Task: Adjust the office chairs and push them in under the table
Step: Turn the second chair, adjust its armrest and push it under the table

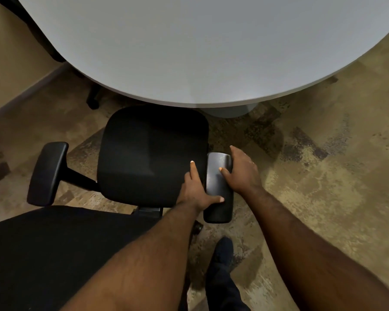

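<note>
We take the grey table [211,41] as our landmark; it fills the far side of the view, and its curved near edge hangs just over the front of the black office chair [153,153], whose seat otherwise sits almost wholly clear of the top, on our side of it. The chair's backrest [61,254] is the part furthest from the table, closest to us, and the seat points toward the table edge. A second dark chair base [92,97] shows under the table's left edge. The chair's left armrest [47,173] is splayed outward, away from the seat, well short of the table edge; the right armrest [218,187] lies tight along the seat's right side, also short of the table. Our left hand [195,191] rests at the seat's right edge with the forefinger straight on the seat and the thumb pressed across the armrest pad. Our right hand [243,171] curls over the outer side of the same pad, thumb on top, gripping it. We judge we are in the adjusting step, setting this armrest. Next, we think, the left armrest needs matching, both arms must clear the underside of the table, then we roll the chair straight in.
</note>
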The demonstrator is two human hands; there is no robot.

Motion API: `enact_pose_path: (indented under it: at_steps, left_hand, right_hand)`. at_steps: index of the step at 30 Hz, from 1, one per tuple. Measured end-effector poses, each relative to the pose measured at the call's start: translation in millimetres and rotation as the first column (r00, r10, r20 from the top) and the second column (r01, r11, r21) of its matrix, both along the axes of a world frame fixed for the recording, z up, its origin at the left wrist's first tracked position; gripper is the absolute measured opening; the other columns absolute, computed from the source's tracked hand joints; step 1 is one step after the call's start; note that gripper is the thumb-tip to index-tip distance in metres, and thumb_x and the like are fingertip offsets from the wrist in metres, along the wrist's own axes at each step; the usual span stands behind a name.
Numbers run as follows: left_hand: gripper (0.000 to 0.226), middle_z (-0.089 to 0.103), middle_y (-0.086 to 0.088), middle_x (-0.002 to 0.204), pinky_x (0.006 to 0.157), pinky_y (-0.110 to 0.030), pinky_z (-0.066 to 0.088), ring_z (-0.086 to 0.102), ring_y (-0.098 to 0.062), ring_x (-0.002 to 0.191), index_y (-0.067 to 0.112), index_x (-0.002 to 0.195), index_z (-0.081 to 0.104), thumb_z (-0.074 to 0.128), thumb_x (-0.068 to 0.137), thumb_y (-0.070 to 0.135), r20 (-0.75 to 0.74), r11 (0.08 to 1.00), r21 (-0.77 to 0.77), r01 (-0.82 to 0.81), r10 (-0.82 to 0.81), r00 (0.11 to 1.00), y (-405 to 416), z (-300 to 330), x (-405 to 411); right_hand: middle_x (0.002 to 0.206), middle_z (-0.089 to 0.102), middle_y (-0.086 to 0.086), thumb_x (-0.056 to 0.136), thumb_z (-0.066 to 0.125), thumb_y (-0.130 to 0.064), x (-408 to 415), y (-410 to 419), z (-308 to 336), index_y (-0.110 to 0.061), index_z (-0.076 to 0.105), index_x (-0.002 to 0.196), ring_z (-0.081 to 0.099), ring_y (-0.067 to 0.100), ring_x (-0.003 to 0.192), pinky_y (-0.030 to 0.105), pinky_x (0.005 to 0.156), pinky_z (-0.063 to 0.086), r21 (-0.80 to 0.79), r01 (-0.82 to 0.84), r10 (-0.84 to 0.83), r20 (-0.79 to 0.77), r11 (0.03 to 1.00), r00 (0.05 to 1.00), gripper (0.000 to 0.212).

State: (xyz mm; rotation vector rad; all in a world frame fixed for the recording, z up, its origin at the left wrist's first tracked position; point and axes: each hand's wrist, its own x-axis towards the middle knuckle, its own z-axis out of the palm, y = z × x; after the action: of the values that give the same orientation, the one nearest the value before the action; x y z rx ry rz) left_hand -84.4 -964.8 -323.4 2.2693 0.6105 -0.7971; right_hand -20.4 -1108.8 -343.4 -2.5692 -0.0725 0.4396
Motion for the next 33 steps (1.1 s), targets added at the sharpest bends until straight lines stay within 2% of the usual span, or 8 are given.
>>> enact_pose_path:
  at_steps: [2,5,10,15,23,29,33]
  left_hand:
    - [0.138,0.01,-0.003,0.162,0.113,-0.043,0.029,0.023,-0.026,0.145,0.025,0.154,-0.013,0.087,0.061,0.049,0.066,0.998,0.024,0.059,-0.061,0.996,11,14,3]
    - [0.127,0.01,-0.003,0.163,0.114,-0.043,0.03,0.023,-0.025,0.146,0.022,0.155,-0.007,0.082,0.068,0.052,0.113,0.985,0.101,0.14,-0.151,0.982,26,41,7]
    - [0.117,0.012,-0.001,0.163,0.113,-0.046,0.033,0.026,-0.026,0.144,0.024,0.156,-0.001,0.077,0.074,0.053,0.102,0.979,0.128,0.158,-0.172,0.98,42,86,2]
    - [0.112,0.014,0.0,0.162,0.113,-0.046,0.033,0.029,-0.028,0.142,0.023,0.156,0.0,0.074,0.077,0.053,0.076,0.977,0.135,0.162,-0.173,0.982,43,103,-8]
    - [0.109,0.013,0.003,0.162,0.11,-0.047,0.035,0.031,-0.026,0.141,0.025,0.156,-0.001,0.073,0.08,0.049,0.048,0.966,0.175,0.193,-0.204,0.978,57,97,-20]
    - [0.108,0.015,0.001,0.162,0.113,-0.047,0.033,0.03,-0.025,0.143,0.028,0.155,0.002,0.074,0.078,0.05,0.127,0.968,0.194,0.158,-0.185,0.974,88,113,-21]
    - [0.106,0.015,0.002,0.163,0.115,-0.046,0.031,0.028,-0.024,0.144,0.027,0.155,0.005,0.075,0.079,0.046,0.235,0.976,0.166,0.139,-0.176,0.956,110,139,-14]
  right_hand:
    - [0.157,0.027,0.004,0.088,0.062,-0.038,3,-1,18,-0.017,0.024,0.15,0.024,0.027,0.142,0.05,0.113,0.025,-0.102,-0.109,0.114,0.049,0.989,0.992,0.076]
    - [0.159,0.022,0.002,0.089,0.061,-0.037,5,1,47,-0.019,0.022,0.151,0.02,0.025,0.144,0.049,0.115,0.022,-0.152,-0.168,0.183,0.088,0.974,0.979,0.075]
    - [0.157,0.027,0.001,0.084,0.069,-0.036,-6,0,76,-0.021,0.026,0.15,0.028,0.023,0.142,0.048,0.112,0.03,-0.148,-0.159,0.178,0.125,0.976,0.976,0.08]
    - [0.152,0.037,0.008,0.081,0.074,-0.033,-18,-8,73,-0.013,0.033,0.147,0.04,0.028,0.134,0.044,0.106,0.039,-0.046,-0.091,0.094,0.062,0.995,0.994,0.08]
    - [0.155,0.032,0.006,0.083,0.071,-0.035,-34,0,60,-0.016,0.029,0.149,0.035,0.026,0.137,0.044,0.107,0.037,-0.105,-0.152,0.155,0.028,0.983,0.987,0.08]
    - [0.156,0.03,0.005,0.085,0.068,-0.036,-33,4,93,-0.017,0.029,0.149,0.034,0.025,0.138,0.044,0.108,0.036,-0.146,-0.211,0.226,0.094,0.966,0.97,0.078]
    - [0.155,0.032,0.004,0.085,0.068,-0.035,-27,-4,131,-0.016,0.03,0.149,0.036,0.026,0.137,0.044,0.108,0.036,-0.145,-0.203,0.228,0.191,0.968,0.955,0.076]
